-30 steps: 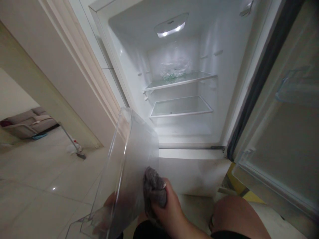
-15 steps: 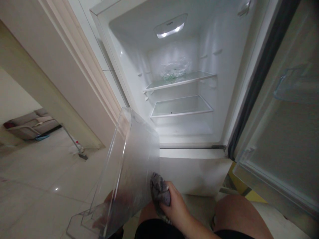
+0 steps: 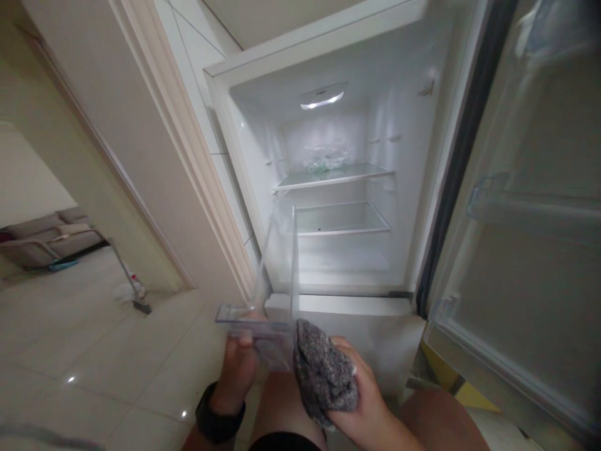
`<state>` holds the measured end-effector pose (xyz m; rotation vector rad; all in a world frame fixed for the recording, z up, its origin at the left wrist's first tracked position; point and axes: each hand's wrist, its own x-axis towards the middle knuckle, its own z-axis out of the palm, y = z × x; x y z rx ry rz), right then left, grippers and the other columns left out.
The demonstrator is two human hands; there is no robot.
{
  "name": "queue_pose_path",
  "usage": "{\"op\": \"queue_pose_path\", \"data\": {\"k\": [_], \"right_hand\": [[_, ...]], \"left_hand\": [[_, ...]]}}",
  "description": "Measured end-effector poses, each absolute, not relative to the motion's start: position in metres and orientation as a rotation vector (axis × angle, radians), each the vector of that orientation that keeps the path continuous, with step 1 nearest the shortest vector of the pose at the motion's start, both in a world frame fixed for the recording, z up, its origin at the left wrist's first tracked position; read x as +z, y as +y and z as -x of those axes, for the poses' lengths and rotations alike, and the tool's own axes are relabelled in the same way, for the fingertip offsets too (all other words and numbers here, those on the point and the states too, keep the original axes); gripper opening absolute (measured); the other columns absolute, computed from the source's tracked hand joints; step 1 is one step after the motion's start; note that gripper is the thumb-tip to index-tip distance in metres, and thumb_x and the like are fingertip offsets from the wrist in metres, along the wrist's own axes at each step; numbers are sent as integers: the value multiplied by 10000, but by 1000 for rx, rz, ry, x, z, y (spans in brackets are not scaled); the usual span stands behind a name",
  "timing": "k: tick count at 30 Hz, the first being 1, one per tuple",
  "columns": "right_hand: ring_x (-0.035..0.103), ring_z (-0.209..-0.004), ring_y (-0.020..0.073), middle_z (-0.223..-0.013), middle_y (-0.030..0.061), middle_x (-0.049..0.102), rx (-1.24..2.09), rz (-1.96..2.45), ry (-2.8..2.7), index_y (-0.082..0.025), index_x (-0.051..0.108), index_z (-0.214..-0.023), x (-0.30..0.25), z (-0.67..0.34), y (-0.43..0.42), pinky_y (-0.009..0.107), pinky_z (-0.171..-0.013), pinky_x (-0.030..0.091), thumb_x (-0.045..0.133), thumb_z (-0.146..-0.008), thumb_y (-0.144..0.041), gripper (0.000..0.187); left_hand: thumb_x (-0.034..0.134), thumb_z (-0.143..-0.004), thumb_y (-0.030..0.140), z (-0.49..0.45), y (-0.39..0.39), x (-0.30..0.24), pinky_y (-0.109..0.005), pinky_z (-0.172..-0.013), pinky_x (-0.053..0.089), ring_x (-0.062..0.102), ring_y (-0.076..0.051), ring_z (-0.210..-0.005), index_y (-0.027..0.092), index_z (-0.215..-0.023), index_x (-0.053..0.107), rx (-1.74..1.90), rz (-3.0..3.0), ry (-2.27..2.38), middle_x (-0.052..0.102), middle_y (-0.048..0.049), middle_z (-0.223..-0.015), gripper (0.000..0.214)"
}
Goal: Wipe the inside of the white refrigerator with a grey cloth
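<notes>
My left hand [image 3: 238,371] grips the near end of a clear plastic fridge drawer [image 3: 278,275], which stands on edge and points toward the open fridge [image 3: 328,188]. A black watch sits on that wrist. My right hand [image 3: 357,394] holds a crumpled grey cloth [image 3: 323,373] against the drawer's near right corner. Inside the lit fridge two glass shelves [image 3: 338,219] show, and a clear plastic bag [image 3: 323,160] lies on the upper one.
The fridge door [image 3: 521,238] stands open at the right with a clear door bin. My bare knees are at the bottom. A wall and door frame [image 3: 178,175] rise at the left. A mop [image 3: 126,275] and a grey sofa [image 3: 42,235] are beyond on the tiled floor.
The drawer has turned from a broad tilted face to edge-on and risen toward the fridge. My left hand now shows gripping its near end. The cloth moved off the drawer's face to its corner.
</notes>
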<state>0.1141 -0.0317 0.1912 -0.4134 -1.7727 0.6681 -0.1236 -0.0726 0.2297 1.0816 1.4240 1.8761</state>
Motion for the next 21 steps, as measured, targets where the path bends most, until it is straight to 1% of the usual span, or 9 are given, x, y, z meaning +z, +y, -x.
{"op": "queue_pose_path", "data": {"k": [2, 4, 6, 9, 14, 17, 21], "right_hand": [[687, -1101, 220, -1182, 86, 662, 550, 398, -1748, -251, 540, -1283, 211, -124, -28, 280, -894, 595, 671, -704, -179, 598], [670, -1135, 219, -1209, 98, 646, 465, 434, -1734, -238, 531, -1301, 226, -132, -24, 281, -930, 584, 658, -726, -177, 592], [656, -1153, 214, -1222, 98, 641, 428, 474, -1739, -235, 534, -1301, 236, -137, -20, 284, -956, 574, 649, -743, -183, 572], [652, -1144, 214, -1223, 93, 648, 404, 513, -1740, -242, 539, -1296, 247, -142, -16, 310, -973, 573, 652, -765, -199, 544], [654, -1125, 246, -1195, 102, 663, 227, 526, -1677, -232, 549, -1284, 260, -149, -8, 393, -982, 578, 689, -802, -267, 503], [645, -1143, 261, -1233, 117, 641, 121, 481, -1649, -222, 530, -1331, 274, -155, -2, 407, -969, 579, 717, -810, -319, 562], [615, -1193, 296, -1306, 133, 608, -89, 450, -1714, -236, 502, -1402, 316, -155, 9, 450, -973, 559, 724, -813, -302, 633]], "left_hand": [[677, -628, 895, 113, -63, 247, -381, -779, 583, 698, -275, -821, 214, -726, 711, 1862, -1187, 1453, 750, -93, -806, 690], [629, -715, 871, 103, -52, 264, -359, -716, 582, 701, -250, -730, 184, -734, 707, 1828, -1251, 1390, 736, -97, -737, 691], [601, -760, 854, 92, -41, 281, -325, -644, 569, 688, -216, -651, 172, -753, 696, 1821, -1211, 1287, 717, -77, -685, 689], [619, -794, 809, 81, -26, 304, -304, -636, 570, 689, -190, -641, 173, -824, 671, 1808, -1130, 1170, 722, -54, -706, 639], [578, -812, 823, 73, -13, 328, -292, -623, 551, 685, -185, -624, 173, -856, 636, 1684, -1183, 1135, 727, -73, -717, 653], [552, -813, 839, 73, -10, 334, -282, -628, 548, 686, -179, -631, 180, -854, 622, 1662, -1188, 1132, 723, -70, -721, 664], [548, -836, 815, 72, -4, 334, -280, -634, 563, 693, -175, -672, 185, -912, 634, 1625, -1205, 1085, 724, -60, -777, 641]]}}
